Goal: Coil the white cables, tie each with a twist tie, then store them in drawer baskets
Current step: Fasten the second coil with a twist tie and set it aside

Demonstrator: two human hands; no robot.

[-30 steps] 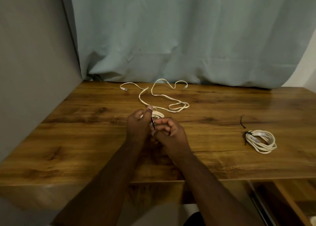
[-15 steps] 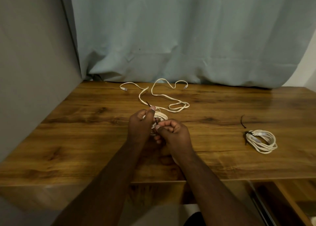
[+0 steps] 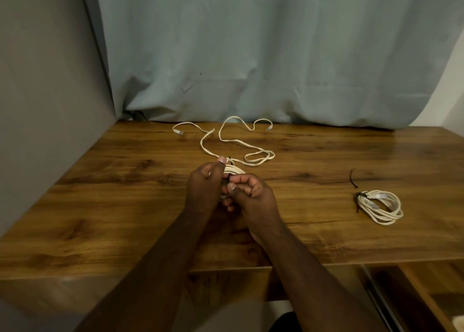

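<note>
My left hand (image 3: 204,185) grips a coiled white cable (image 3: 234,170) over the middle of the wooden table (image 3: 100,206); most of the coil is hidden behind my hands. My right hand (image 3: 251,193) pinches a black twist tie (image 3: 228,178) against that coil. A loose uncoiled white cable (image 3: 233,141) lies spread out just beyond my hands. At the right a second coiled white cable (image 3: 379,206) lies tied with a black tie, and a spare black twist tie (image 3: 353,178) lies just behind it.
A grey wall panel (image 3: 50,106) closes the left side. A pale blue curtain (image 3: 276,55) hangs behind the table. Below the table's front edge at the right, a wooden drawer frame (image 3: 414,294) shows.
My hands shifted slightly away from me and turned around the tie. The black tie's end now sticks up by my left thumb. The other cables have not moved.
</note>
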